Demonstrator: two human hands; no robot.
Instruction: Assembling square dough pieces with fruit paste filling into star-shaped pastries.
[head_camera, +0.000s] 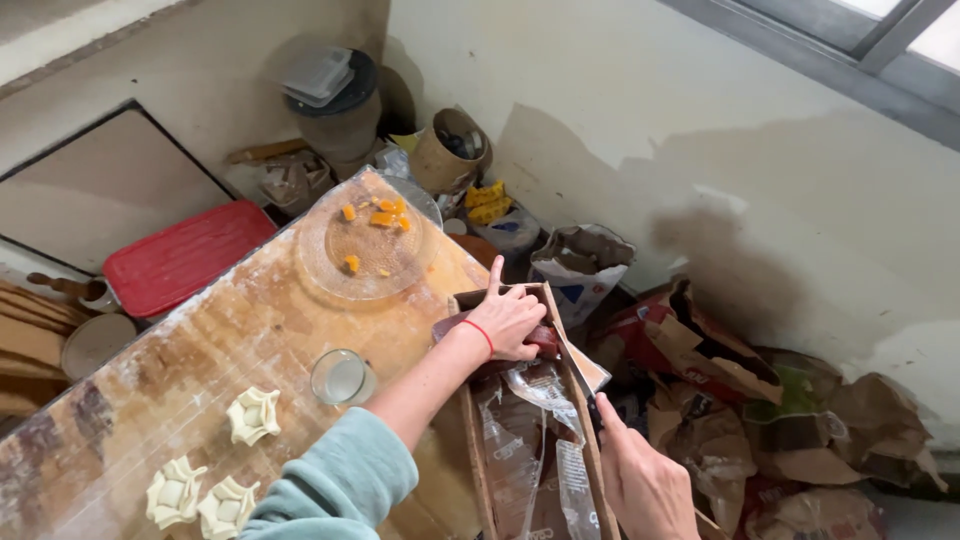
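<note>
My left hand (508, 320) reaches into a long narrow wooden box (577, 410) at the table's right edge and grips a dark red object (544, 342) inside it. My right hand (645, 482) rests against the box's right wall, its index finger along a dark strip on the rim. Crumpled clear plastic wrap (530, 420) lies in the box. What the red object is cannot be told.
The floured wooden table (200, 360) carries a glass plate (368, 250) with orange pieces, a small glass (343, 378) and three star-shaped dough pieces (253, 415). A red lid (185, 255), pots and crumpled paper bags (740, 390) crowd the floor by the wall.
</note>
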